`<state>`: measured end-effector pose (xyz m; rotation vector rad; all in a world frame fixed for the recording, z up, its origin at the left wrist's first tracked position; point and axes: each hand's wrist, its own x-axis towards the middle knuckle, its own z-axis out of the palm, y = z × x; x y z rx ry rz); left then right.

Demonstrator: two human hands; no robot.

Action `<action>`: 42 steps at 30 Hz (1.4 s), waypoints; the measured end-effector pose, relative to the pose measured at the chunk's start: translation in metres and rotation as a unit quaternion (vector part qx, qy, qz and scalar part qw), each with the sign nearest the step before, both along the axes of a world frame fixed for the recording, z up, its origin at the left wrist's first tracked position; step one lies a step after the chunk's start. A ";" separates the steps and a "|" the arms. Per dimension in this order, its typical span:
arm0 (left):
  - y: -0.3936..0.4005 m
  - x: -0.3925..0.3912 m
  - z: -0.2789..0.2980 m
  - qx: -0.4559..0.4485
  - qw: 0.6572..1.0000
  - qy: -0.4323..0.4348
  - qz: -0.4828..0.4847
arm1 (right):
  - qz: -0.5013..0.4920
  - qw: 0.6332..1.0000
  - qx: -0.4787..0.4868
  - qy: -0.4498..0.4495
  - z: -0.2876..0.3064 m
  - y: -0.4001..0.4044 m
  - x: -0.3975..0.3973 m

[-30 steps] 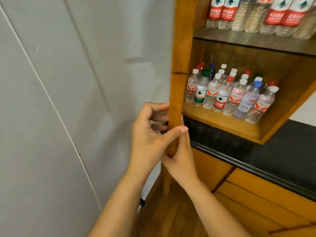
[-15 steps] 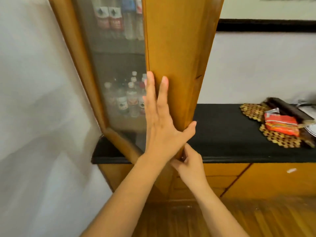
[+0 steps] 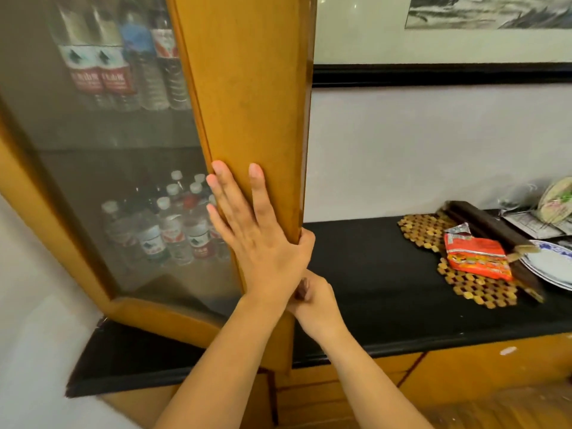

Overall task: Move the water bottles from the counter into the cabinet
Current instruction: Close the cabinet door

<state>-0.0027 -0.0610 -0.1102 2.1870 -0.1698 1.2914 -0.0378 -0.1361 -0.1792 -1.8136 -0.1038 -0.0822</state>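
The left hand [image 3: 263, 243] lies flat and open on the cabinet door [image 3: 250, 103], pressing it closed; the right hand [image 3: 315, 300] curls around its lower edge; water bottles [image 3: 167, 230] stand inside behind the glass

left hand [image 3: 263, 243] flat, fingers straight | right hand [image 3: 318, 301] curled, grip unclear
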 end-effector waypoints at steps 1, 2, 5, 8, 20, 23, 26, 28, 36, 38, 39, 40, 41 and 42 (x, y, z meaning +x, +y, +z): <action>-0.002 0.005 -0.001 0.000 1.000 -0.008 0.007 | 0.000 1.000 -0.004 -0.009 -0.003 -0.002 0.006; -0.004 0.009 -0.002 0.002 1.000 -0.015 0.012 | -0.002 1.000 -0.005 -0.018 -0.005 -0.004 0.010; -0.010 0.021 0.002 0.010 1.000 -0.003 0.020 | -0.033 0.998 -0.014 -0.047 -0.008 -0.007 0.025; -0.018 0.036 0.007 0.035 0.998 0.043 0.038 | -0.095 0.991 -0.046 -0.078 -0.006 -0.008 0.042; -0.031 0.083 0.012 0.081 0.989 0.089 0.083 | -0.173 0.983 0.014 -0.064 -0.006 -0.014 0.093; -0.037 0.097 0.017 0.095 0.983 0.122 0.100 | -0.196 0.979 -0.038 -0.051 -0.004 -0.016 0.114; -0.041 0.112 0.018 0.095 0.980 0.131 0.116 | -0.184 0.980 -0.070 -0.041 -0.006 -0.022 0.134; -0.043 0.120 0.018 0.092 0.980 0.131 0.118 | -0.172 0.981 -0.085 -0.030 -0.006 -0.026 0.146; -0.034 0.139 0.008 0.093 0.991 0.079 0.050 | -0.060 0.995 -0.084 0.001 -0.010 -0.039 0.172; -0.032 0.140 0.010 0.101 0.990 0.092 0.042 | -0.074 0.993 -0.096 -0.001 -0.008 -0.038 0.172; -0.031 0.138 0.012 0.106 0.988 0.108 0.042 | -0.079 0.992 -0.100 0.002 -0.005 -0.037 0.169; -0.029 0.135 0.013 0.113 0.984 0.133 0.037 | -0.087 0.991 -0.106 0.001 -0.005 -0.036 0.166; -0.026 0.132 0.013 0.122 0.980 0.152 0.033 | -0.092 0.989 -0.111 0.007 -0.003 -0.033 0.161; -0.022 0.130 0.015 0.135 0.977 0.162 0.030 | -0.101 0.988 -0.115 0.013 -0.003 -0.031 0.157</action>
